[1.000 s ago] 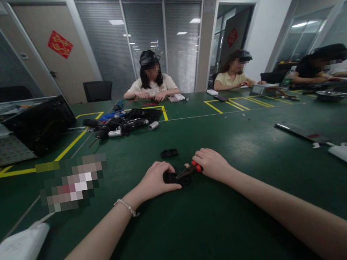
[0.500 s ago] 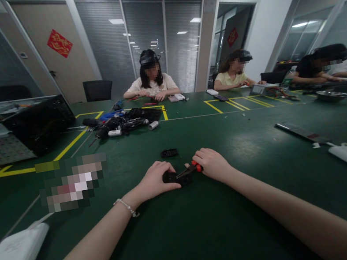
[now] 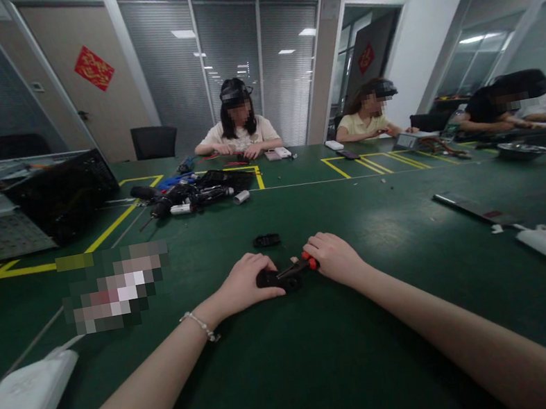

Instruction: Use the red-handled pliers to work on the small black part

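Left hand (image 3: 247, 281) pinches a small, black, elongated part (image 3: 268, 280) between thumb and fingers; right hand (image 3: 333, 256) encloses red-handled, dark metal pliers (image 3: 301, 265), tips over the part.

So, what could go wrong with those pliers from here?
The red-handled pliers in the right hand point toward the left hand gripping the black part, so a slip might jab that hand. The black part could also twist loose. The second black piece, just beyond, might get knocked.
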A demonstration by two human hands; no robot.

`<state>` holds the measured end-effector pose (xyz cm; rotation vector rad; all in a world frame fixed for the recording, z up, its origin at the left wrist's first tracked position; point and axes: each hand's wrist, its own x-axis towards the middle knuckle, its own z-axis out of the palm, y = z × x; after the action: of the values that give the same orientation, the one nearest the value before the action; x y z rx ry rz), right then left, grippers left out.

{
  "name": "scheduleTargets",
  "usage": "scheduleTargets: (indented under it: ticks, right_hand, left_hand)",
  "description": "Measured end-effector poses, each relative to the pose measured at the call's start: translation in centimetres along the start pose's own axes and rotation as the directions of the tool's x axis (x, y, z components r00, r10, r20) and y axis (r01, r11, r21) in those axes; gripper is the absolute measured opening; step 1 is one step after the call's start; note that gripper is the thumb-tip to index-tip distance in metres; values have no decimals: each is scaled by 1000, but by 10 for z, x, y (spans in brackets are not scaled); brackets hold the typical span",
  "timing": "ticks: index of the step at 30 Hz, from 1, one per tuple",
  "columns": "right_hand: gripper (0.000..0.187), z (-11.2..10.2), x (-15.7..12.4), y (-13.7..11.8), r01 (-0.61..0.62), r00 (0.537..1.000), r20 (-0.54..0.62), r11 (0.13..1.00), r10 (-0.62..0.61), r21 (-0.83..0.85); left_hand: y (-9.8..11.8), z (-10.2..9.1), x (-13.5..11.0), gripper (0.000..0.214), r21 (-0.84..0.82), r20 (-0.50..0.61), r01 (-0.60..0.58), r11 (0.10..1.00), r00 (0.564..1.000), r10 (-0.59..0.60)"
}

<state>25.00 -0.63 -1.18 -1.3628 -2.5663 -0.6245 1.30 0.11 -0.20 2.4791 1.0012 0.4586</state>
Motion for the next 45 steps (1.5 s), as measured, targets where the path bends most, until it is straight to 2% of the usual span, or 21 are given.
scheduleTargets:
  ticks: [30,45]
  right_hand:
    - [15,-2,1,-1,4,1000,-8,1000,-4,9]
    - [16,-2,2,-1,-4,1000,14,1000,3,22]
  left_hand:
    - [-3,1,0,39,29,-4,-35,999,999,35]
    - [0,0,-1,40,19,18,5,1000,1000,-5]
